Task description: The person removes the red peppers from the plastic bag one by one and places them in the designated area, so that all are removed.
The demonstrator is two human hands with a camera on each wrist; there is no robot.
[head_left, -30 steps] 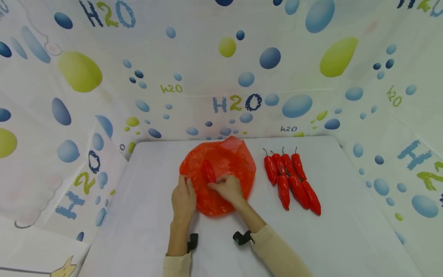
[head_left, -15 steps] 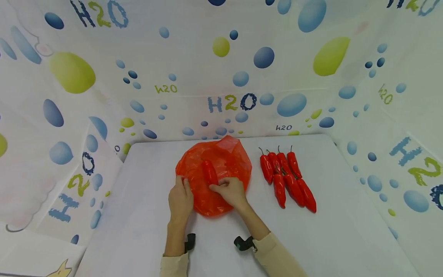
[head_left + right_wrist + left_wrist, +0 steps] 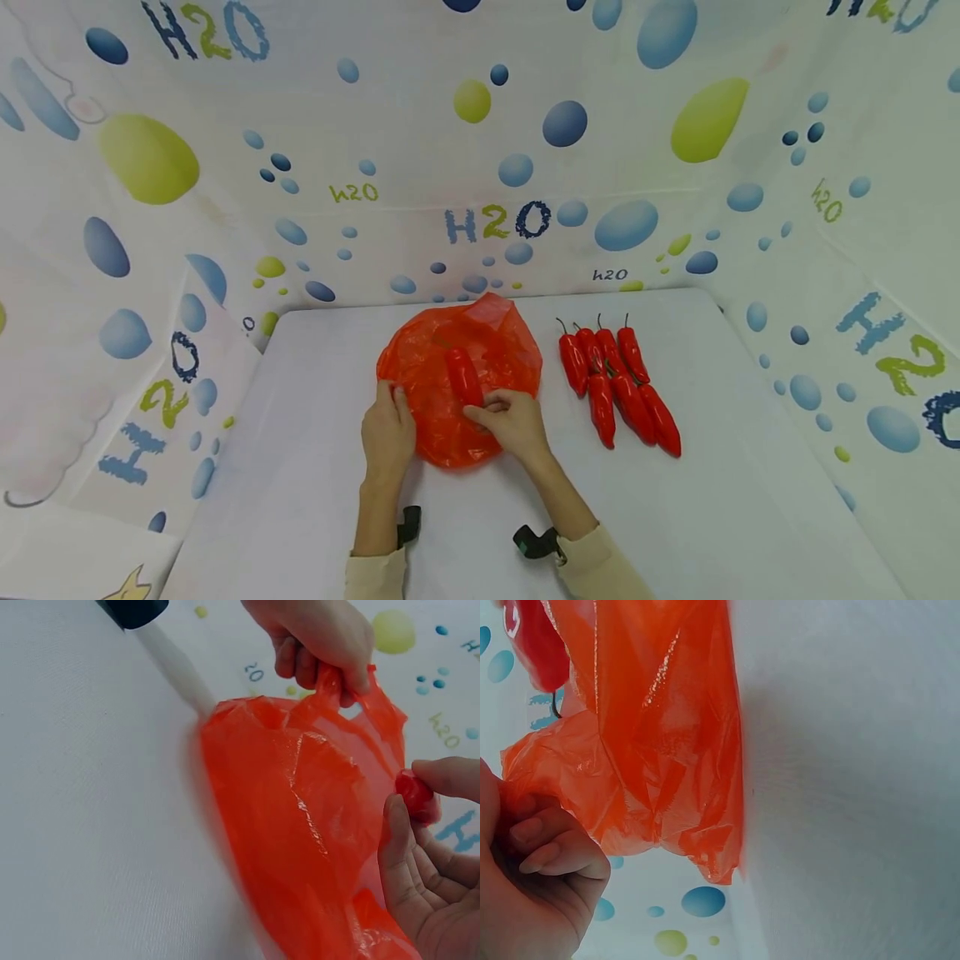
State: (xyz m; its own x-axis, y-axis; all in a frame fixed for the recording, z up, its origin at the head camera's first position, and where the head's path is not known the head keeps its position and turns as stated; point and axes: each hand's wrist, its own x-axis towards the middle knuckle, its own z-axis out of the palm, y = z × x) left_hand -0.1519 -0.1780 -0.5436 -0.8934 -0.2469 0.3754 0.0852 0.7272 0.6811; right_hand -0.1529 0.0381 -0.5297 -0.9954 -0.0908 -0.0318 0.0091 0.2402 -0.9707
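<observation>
An orange-red plastic bag (image 3: 431, 437) stands on the white table with its mouth facing up. My left hand (image 3: 387, 431) grips the bag's left rim, its fingers curled on the film in the left wrist view. Over the mouth, my right hand (image 3: 516, 425) pinches a glossy red chili pepper (image 3: 465, 377) by its lower end, between thumb and fingers. The pepper's stem points away from me. In the right wrist view the pepper's rounded end (image 3: 415, 796) shows between the fingertips, beside the bag's rim. What lies inside the bag is hidden.
To the right of the bag several red chili peppers (image 3: 633, 408) lie in two rows on the table (image 3: 750, 500). Behind the table hangs a white curtain (image 3: 420, 108) with printed drops. A dark wrist camera (image 3: 534, 543) sits on my right forearm.
My right hand has moved slightly right and toward me with the chili pepper, relative to the bag. The left hand keeps its hold on the rim. The head view has shifted a little.
</observation>
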